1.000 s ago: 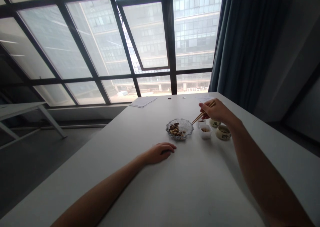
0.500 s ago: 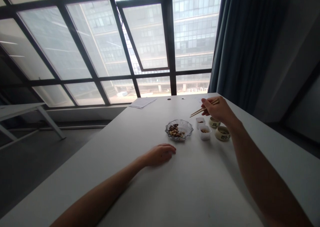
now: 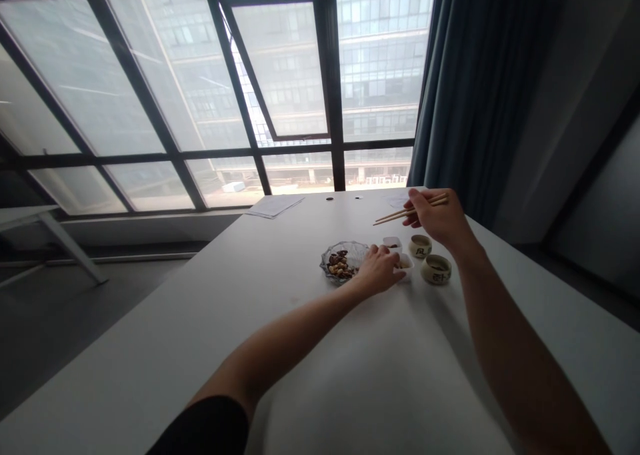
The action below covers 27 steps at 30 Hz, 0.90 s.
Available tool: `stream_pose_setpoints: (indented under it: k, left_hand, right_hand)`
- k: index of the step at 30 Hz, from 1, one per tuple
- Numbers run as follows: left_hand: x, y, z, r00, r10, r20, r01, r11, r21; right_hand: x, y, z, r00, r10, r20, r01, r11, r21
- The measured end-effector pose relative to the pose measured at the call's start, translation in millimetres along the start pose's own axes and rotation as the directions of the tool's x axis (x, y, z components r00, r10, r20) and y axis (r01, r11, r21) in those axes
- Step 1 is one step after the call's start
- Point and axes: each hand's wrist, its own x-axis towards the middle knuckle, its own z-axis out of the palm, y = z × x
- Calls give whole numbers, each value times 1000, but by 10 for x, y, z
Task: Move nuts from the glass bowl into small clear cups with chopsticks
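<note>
My right hand pinches a pair of wooden chopsticks above the table, tips pointing left with nothing between them. My left hand reaches over the right side of a clear glass dish, its fingers apart and beside a small white plastic cup. It partly hides that cup; whether it touches the cup I cannot tell. Brown and tan nuts or dried pieces lie in the dish. A second white cup stands behind, with dark bits inside.
Two cream ceramic pots with dark characters, one farther and one nearer, stand right of the cups. Papers lie at the far left of the white table. A window and a blue curtain are beyond.
My left hand has left its resting place on the table and moved forward and right to the near white cup. The right hand still holds the chopsticks, raised slightly. The view has shifted a little right.
</note>
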Motion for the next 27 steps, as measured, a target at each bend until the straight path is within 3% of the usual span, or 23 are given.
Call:
stream_pose_setpoints:
  k: [5, 9, 16, 20, 27]
  left_hand:
    - [593, 116, 449, 996, -45, 72, 46, 999, -19]
    - [773, 211, 632, 999, -24, 33, 25, 999, -37]
    - [537, 259, 545, 976, 147, -163, -160, 985, -68]
    - [416, 237, 496, 969, 167, -183, -178, 983, -46]
    - [415, 258, 456, 968, 184, -169, -187, 982, -5]
  right_hand:
    - [302, 335, -306, 1000, -2, -17, 3, 1000, 12]
    - [429, 570, -496, 999, -14, -34, 14, 1000, 9]
    - [377, 522, -583, 998, -18, -53, 18, 1000, 6]
    - [326, 440, -588, 997, -22, -69, 23, 1000, 9]
    - [340, 392, -601, 995, -30, -91, 35, 998, 51]
